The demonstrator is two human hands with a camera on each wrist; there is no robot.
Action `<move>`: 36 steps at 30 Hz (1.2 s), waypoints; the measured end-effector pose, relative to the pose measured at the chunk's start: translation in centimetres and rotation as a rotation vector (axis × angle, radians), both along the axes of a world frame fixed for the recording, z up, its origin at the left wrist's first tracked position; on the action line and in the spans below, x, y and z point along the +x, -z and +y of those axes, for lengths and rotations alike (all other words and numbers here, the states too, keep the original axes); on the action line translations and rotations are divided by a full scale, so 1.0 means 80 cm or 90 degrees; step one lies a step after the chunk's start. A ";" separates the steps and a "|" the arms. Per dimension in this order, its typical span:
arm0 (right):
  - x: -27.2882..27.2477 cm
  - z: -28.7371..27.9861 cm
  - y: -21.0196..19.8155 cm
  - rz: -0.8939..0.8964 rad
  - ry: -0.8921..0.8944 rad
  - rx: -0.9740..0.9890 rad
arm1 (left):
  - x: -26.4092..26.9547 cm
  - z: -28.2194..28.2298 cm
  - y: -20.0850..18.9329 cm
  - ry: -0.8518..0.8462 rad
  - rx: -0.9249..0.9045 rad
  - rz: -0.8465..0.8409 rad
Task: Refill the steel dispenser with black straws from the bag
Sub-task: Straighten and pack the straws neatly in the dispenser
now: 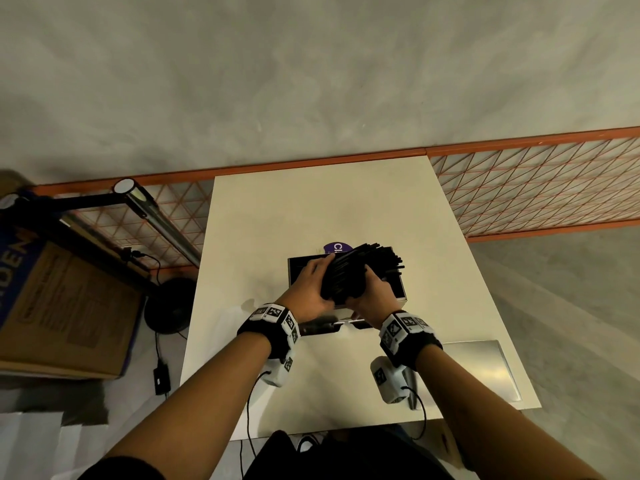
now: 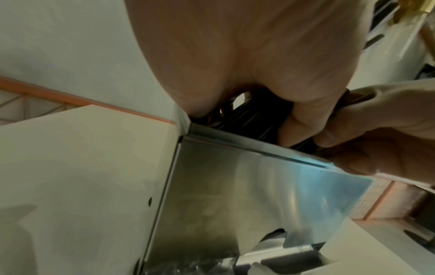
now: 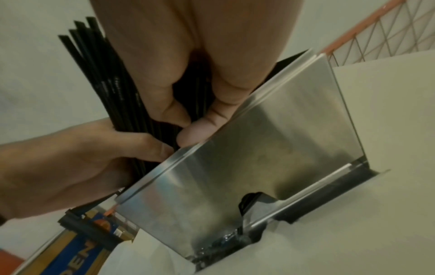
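Above dispenser (image 1: 398, 292): two-handed straws (image 1: 363, 268).

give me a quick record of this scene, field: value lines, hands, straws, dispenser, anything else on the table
left hand: grips the bundle from its left side
right hand: grips the bundle from its right side
black straws: one thick bundle, tilted, held over the open top of the dispenser
steel dispenser: upright on the table, top open, a few straws visible low at its front slot
white table: holds the dispenser
steel lid: lies flat at the near right of the table
purple label: just behind the dispenser, partly hidden
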State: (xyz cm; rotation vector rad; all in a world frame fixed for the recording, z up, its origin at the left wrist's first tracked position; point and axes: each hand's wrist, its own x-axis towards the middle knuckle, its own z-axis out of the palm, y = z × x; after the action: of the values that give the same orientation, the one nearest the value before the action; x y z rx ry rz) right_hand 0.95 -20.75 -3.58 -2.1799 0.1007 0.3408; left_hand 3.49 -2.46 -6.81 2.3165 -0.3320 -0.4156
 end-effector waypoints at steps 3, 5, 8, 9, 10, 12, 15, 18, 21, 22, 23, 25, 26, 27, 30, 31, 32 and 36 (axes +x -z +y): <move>0.001 0.002 -0.003 0.006 0.003 0.000 | 0.003 0.000 -0.001 -0.007 -0.009 0.013; 0.002 0.004 -0.008 0.011 0.015 0.015 | 0.003 -0.001 -0.001 -0.005 -0.008 0.017; 0.004 0.004 -0.014 0.010 0.022 0.003 | 0.003 -0.004 0.001 -0.019 -0.008 0.013; 0.004 0.003 -0.016 0.007 0.020 -0.003 | 0.003 -0.006 0.001 -0.033 -0.006 0.006; 0.005 0.002 -0.020 0.010 0.020 -0.006 | 0.003 -0.008 0.001 -0.048 -0.006 -0.004; 0.007 -0.001 -0.026 0.014 0.024 -0.012 | 0.001 -0.012 0.003 -0.069 -0.014 -0.022; 0.015 -0.009 -0.026 0.009 0.043 -0.010 | 0.002 -0.019 0.001 -0.082 -0.027 -0.047; 0.023 -0.019 -0.032 0.003 0.081 0.026 | 0.007 -0.026 -0.011 -0.061 -0.026 -0.056; 0.034 -0.030 -0.043 0.016 0.147 0.106 | 0.012 -0.035 -0.025 -0.052 -0.003 -0.079; 0.037 -0.033 -0.046 0.028 0.169 0.141 | 0.014 -0.039 -0.028 -0.050 0.017 -0.090; 0.040 -0.036 -0.049 0.042 0.188 0.175 | 0.016 -0.043 -0.031 -0.045 0.043 -0.101; 0.044 -0.041 -0.052 0.073 0.227 0.238 | 0.019 -0.051 -0.034 -0.032 0.095 -0.131; 0.045 -0.043 -0.053 0.084 0.248 0.270 | 0.020 -0.054 -0.035 -0.024 0.115 -0.147; 0.044 -0.044 -0.056 0.088 0.266 0.296 | 0.020 -0.056 -0.037 -0.017 0.129 -0.162; 0.043 -0.046 -0.057 0.068 0.295 0.334 | 0.019 -0.059 -0.036 -0.015 0.153 -0.194; 0.041 -0.047 -0.056 0.058 0.289 0.324 | 0.018 -0.059 -0.035 -0.021 0.155 -0.201; 0.038 -0.048 -0.054 0.048 0.278 0.305 | 0.017 -0.058 -0.031 -0.026 0.156 -0.207; 0.019 -0.057 -0.051 -0.026 0.230 0.152 | 0.010 -0.057 -0.018 -0.026 0.153 -0.193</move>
State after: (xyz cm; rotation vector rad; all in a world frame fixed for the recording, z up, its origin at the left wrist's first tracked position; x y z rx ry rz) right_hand 2.49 -25.32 0.51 -1.8863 0.4049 0.0951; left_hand 4.33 -7.02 -5.33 2.6209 -0.3986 -0.0833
